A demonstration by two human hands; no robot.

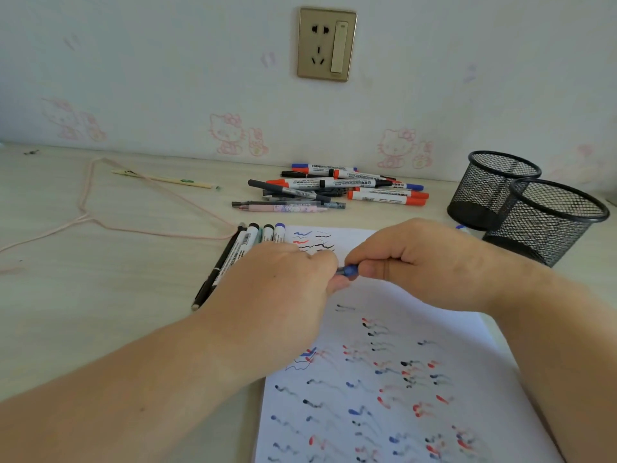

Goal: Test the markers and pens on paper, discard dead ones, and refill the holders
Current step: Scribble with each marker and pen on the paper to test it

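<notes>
Blue marker (349,271) lies crosswise over the paper (417,379); my left hand (277,285) and right hand (420,259) pinch its ends, knuckles up.

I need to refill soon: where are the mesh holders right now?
In the head view, both mesh holders stand at the desk's far right, touching, just beyond the paper's top right corner.

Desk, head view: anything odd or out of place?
Yes. A pink wire hanger and a chopstick lie on the desk, unrelated to pen testing. Both mesh holders look empty; markers sit heaped by the wall.
</notes>
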